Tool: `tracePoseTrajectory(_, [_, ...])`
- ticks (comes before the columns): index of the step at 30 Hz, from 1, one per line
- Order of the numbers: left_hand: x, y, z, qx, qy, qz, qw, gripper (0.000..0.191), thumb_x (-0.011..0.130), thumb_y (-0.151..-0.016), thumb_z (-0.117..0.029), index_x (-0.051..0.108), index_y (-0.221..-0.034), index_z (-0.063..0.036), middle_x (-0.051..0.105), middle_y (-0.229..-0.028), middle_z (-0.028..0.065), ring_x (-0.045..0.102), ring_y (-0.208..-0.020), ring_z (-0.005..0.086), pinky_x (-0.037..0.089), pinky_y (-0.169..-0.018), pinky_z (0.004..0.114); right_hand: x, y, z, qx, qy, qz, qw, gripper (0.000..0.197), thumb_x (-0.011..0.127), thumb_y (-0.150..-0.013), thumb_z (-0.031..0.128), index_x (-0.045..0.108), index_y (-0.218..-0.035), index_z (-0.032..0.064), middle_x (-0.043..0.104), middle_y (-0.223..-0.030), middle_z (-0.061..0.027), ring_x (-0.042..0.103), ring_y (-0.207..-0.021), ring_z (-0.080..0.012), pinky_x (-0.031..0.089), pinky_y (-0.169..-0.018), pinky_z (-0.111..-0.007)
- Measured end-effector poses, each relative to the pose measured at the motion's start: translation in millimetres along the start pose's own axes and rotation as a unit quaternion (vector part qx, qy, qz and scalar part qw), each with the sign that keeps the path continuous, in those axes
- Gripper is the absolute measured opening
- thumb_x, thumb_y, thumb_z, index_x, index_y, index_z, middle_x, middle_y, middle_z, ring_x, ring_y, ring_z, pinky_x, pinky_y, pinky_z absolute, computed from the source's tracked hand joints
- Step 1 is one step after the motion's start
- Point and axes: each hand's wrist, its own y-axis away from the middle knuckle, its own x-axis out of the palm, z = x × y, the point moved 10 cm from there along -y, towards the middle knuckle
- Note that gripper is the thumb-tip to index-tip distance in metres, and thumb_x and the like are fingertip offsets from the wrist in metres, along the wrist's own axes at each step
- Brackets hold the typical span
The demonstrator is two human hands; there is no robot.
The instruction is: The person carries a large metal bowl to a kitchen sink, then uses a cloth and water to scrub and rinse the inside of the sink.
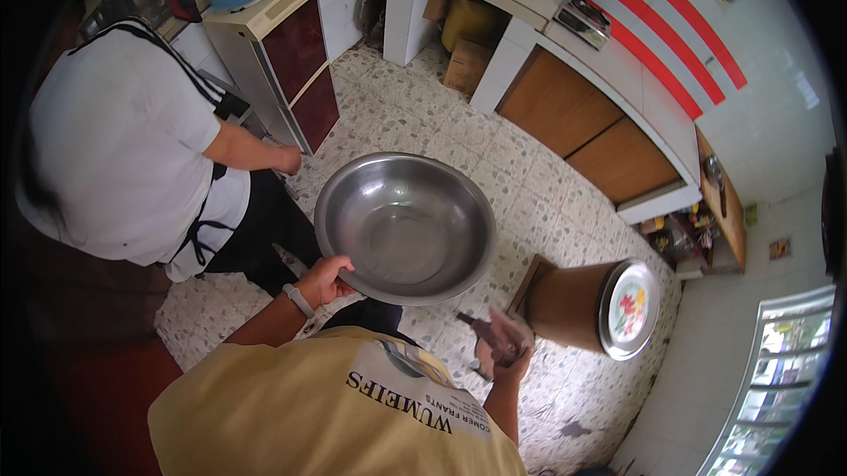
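Note:
My left hand, with a pale wristband on its wrist, grips the near left rim of a large stainless steel basin. The basin is held up above the floor, its inside facing me, and it looks wet or shiny at the bottom. My right hand is to the right of the basin, apart from it, and holds a crumpled brownish-pink cloth. The cloth is blurred, and a dark end sticks out from it towards the basin.
A person in a white shirt stands close on the left. Beyond are a water dispenser and a tiled counter bearing a scale. A brown bin with a floral metal lid stands right of my right hand.

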Motion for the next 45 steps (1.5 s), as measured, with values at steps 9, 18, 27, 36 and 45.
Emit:
tracePoseTrajectory(9, [23,-69,-77,-0.002,0.042,-0.036,0.998,0.033,0.052,-0.066,-0.01,0.047,-0.097,0.0007,0.054,-0.087,0.0115,0.057,-0.076,0.0254,0.05,-0.066,0.041,-81,-56,29,0.04,0.149,-0.225,0.962,0.044,0.023,-0.083,0.045,0.042,-0.068,0.0085,0.041,-0.046,-0.0086,0.043,-0.041,-0.0295,0.044,-0.046,-0.043])
tracePoseTrajectory(18, [44,-111,-129,0.039,0.176,-0.087,0.98,0.029,0.05,-0.067,-0.007,0.048,-0.096,-0.0041,0.054,-0.088,0.0089,0.057,-0.077,0.0239,0.049,-0.071,0.041,42,-238,24,0.056,0.307,-0.026,0.95,0.05,0.024,-0.085,0.044,0.05,-0.076,0.0019,0.049,-0.059,-0.0091,0.042,-0.045,-0.0205,0.043,-0.045,-0.03])
tracePoseTrajectory(27, [88,-126,-171,0.093,0.323,-0.157,0.929,0.026,0.051,-0.066,-0.007,0.048,-0.092,-0.0045,0.054,-0.087,0.0087,0.057,-0.077,0.0226,0.049,-0.073,0.035,242,-456,50,0.13,0.269,0.08,0.951,0.049,0.026,-0.088,0.041,0.056,-0.079,0.0033,0.049,-0.059,-0.0065,0.036,-0.039,-0.0132,0.031,-0.035,-0.023])
tracePoseTrajectory(36, [105,-147,-198,0.125,0.422,-0.218,0.871,0.027,0.051,-0.066,-0.009,0.047,-0.092,-0.0044,0.054,-0.085,0.0073,0.057,-0.076,0.0205,0.048,-0.072,0.033,471,-534,1,0.186,0.336,0.302,0.872,0.055,0.026,-0.087,0.043,0.042,-0.118,0.0012,0.05,-0.109,-0.0111,0.05,-0.092,-0.0194,0.043,-0.08,-0.031])
tracePoseTrajectory(45, [80,-198,-232,0.152,0.519,-0.208,0.815,0.025,0.048,-0.068,-0.006,0.046,-0.092,-0.002,0.055,-0.087,0.009,0.057,-0.077,0.0218,0.048,-0.075,0.036,613,-508,-85,0.296,0.317,0.373,0.82,0.039,0.034,-0.088,0.037,0.049,-0.098,0.0022,0.054,-0.079,-0.0102,0.054,-0.069,-0.0185,0.043,-0.058,-0.028])
